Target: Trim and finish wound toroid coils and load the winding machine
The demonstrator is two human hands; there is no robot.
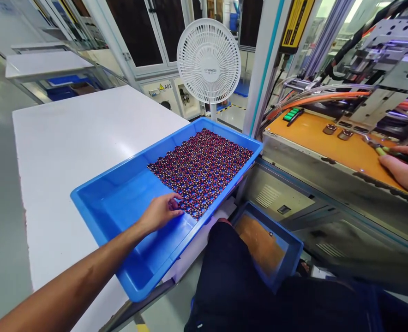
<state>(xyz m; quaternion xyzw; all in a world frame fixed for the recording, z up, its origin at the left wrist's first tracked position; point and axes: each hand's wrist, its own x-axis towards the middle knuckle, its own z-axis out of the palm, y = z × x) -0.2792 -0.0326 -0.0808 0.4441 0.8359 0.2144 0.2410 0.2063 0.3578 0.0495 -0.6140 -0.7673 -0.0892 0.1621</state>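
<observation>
My left hand (pixel 161 210) reaches into a large blue tray (pixel 103 203) on the white table and its fingertips pinch at the near edge of a dense layer of small dark red and blue parts (pixel 204 166). Whether a part sits between the fingers I cannot make out. My right hand (pixel 405 171) rests on the orange machine plate (pixel 328 140) at the far right. It is closed round a thin tool with a yellow-green and black handle (pixel 391 153). Two small brown round parts (pixel 337 132) lie on the plate to the left of that hand.
A white fan (pixel 208 61) stands behind the tray. A second blue bin (pixel 287 240) with an orange bottom sits low between the table and the machine. Cables and metal fixtures crowd the machine's back. My dark-clad legs (pixel 231 276) are below.
</observation>
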